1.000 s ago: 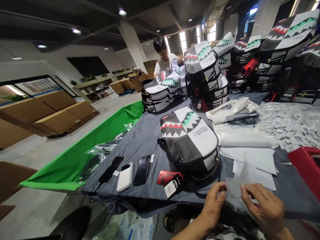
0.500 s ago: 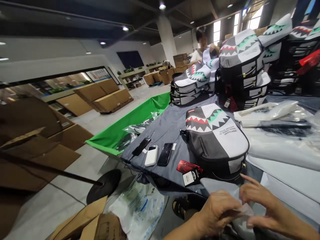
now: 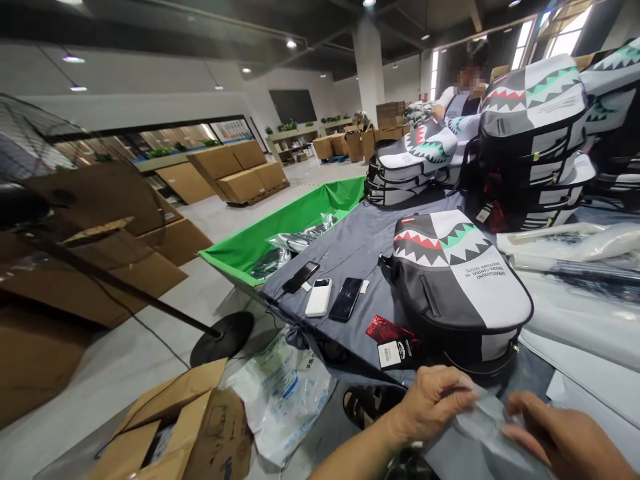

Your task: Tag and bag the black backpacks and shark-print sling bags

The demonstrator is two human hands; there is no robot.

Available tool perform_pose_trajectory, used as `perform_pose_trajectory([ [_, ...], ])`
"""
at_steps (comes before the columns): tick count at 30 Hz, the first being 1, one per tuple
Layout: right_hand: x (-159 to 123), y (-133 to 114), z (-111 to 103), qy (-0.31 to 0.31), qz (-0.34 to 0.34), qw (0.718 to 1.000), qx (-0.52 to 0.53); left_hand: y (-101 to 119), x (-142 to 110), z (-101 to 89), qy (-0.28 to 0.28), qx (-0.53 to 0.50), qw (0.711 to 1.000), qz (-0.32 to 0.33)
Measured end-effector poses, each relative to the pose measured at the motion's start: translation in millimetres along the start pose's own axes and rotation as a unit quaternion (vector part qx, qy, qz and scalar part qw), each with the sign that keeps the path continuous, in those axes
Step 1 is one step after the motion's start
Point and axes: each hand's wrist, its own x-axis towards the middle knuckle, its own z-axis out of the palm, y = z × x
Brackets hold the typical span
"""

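Note:
My left hand (image 3: 434, 402) pinches the edge of a thin, translucent plastic bag (image 3: 481, 427) at the table's near edge. My right hand (image 3: 557, 427) is curled on the other side of the same bag, its thumb and fingers around the film; it is slightly blurred. Just beyond my hands a backpack (image 3: 465, 280) lies on the table, grey and white on top with a red and green zigzag-tooth pattern. A white-and-black hang tag (image 3: 391, 354) and a red shiny tag (image 3: 385, 329) lie beside its near left side.
Two dark phones (image 3: 346, 299) and a white device (image 3: 319, 297) lie on the grey cloth (image 3: 360, 233). Stacked backpacks (image 3: 535, 133), clear plastic packaging (image 3: 575, 267) and a green-lined bin (image 3: 240, 257) surround it. An open carton (image 3: 220, 427) and stand base (image 3: 223, 339) are on the floor. A person (image 3: 463, 93) works behind.
My view has swung left, so the table things sit further right. My hands have moved slightly apart, with the plastic bag stretched between them.

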Motion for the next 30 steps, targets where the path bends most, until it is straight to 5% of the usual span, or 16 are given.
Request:
perform_pose_trajectory([
  [4, 16, 29, 20, 0.096, -0.031, 0.989, -0.11, -38, 6, -8.2, 0.096, 0.138, 0.986, 0.008],
  [7, 26, 49, 30, 0.109, -0.09, 0.967, -0.21, -56, 18, -10.6, 0.161, 0.182, 0.97, 0.002],
  [14, 46, 58, 33, 0.102, -0.225, 0.929, -0.275, -55, 39, -13.7, 0.28, 0.218, 0.932, -0.074],
  [17, 49, 53, 33, 0.1, -0.238, 0.918, -0.301, -50, 30, -7.6, 0.352, 0.282, 0.892, -0.006],
  [19, 49, 52, 36, 0.111, -0.241, 0.914, -0.307, -46, 22, -0.2, 0.32, 0.324, 0.884, 0.109],
  [22, 48, 55, 42, 0.103, -0.241, 0.917, -0.301, -44, 21, 11.1, 0.128, 0.351, 0.894, 0.247],
  [24, 48, 58, 46, 0.099, -0.236, 0.92, -0.296, -48, 26, 15.4, 0.037, 0.351, 0.899, 0.26],
  [30, 36, 64, 51, 0.107, -0.19, 0.932, -0.288, -84, 48, 11.7, 0.003, 0.343, 0.904, 0.254],
])
